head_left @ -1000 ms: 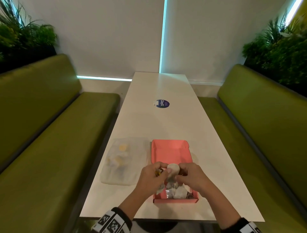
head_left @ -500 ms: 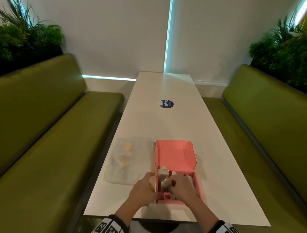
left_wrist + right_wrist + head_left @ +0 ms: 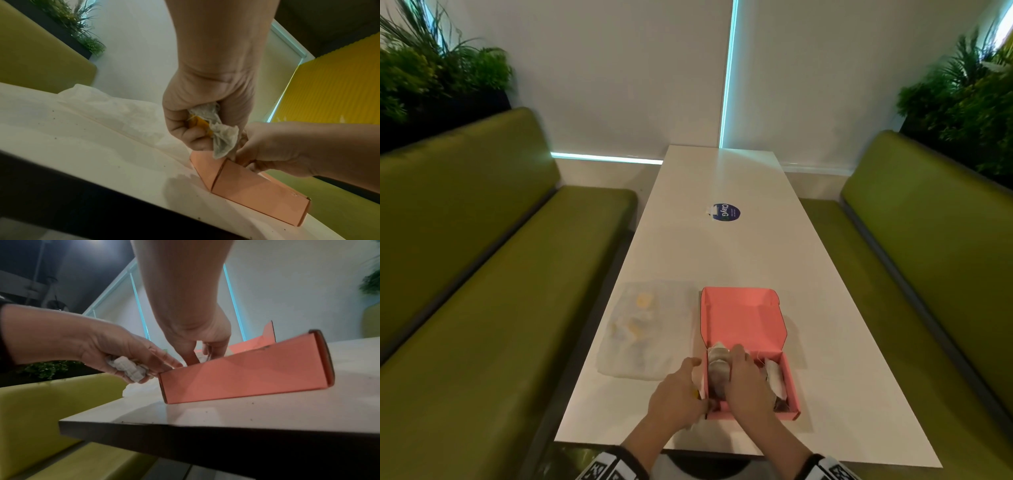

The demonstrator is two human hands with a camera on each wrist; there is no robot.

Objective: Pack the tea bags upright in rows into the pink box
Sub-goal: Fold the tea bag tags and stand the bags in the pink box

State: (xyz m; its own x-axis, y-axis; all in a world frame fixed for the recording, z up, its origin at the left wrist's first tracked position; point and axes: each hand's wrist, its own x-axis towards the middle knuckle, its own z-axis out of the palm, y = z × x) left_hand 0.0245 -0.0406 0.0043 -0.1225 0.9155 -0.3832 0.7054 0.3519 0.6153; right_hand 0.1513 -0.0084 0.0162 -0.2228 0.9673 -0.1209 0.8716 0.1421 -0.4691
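Note:
The pink box [image 3: 743, 318] lies open on the white table [image 3: 722, 257], its lid flat toward the far side. Several pale tea bags [image 3: 717, 368] stand in its near half, with more along the right wall [image 3: 775, 377]. My right hand [image 3: 739, 363] reaches down into the box; its thumb and fingers [image 3: 213, 350] pinch a tea bag. Just outside the box's left wall, my left hand [image 3: 688, 387] grips a crumpled bunch of tea bags [image 3: 218, 129] with a yellow tag. That bunch [image 3: 129, 368] also shows in the right wrist view.
A clear plastic bag [image 3: 643, 329] with more tea bags and yellow tags lies left of the box. A blue round sticker [image 3: 726, 212] is mid-table. Green benches [image 3: 482, 308] flank the table, whose near edge [image 3: 185, 426] is close to my wrists.
Both hands came down from above the box. The right hand went into the box with a tea bag; the left hand moved to the box's left side, still holding its bunch.

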